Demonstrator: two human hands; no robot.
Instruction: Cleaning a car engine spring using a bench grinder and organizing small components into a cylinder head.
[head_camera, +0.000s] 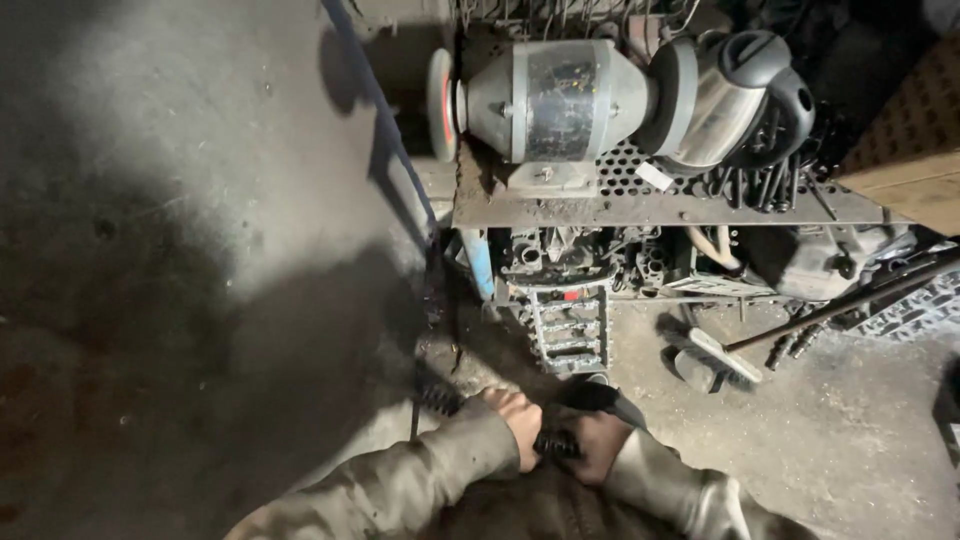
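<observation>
Both my hands meet low in the view, close to my body, over a dark ribbed coil spring (440, 398). My left hand (518, 424) is closed around the spring, whose black coils stick out to the left. My right hand (598, 442) is dark with grime and clasps the other end of the same spring (556, 444), with a black flap of material just above it. Both sleeves are grey-green work cloth. How far the spring runs under my palms is hidden.
A grey bench grinder (555, 100) with a reddish wheel (440, 105) sits on a perforated metal shelf (640, 205). A blue frame leg (395, 140) slants down. Engine parts (565, 300), a brush (715, 360) and a long rod (840, 305) lie on the dirty concrete floor (180, 250).
</observation>
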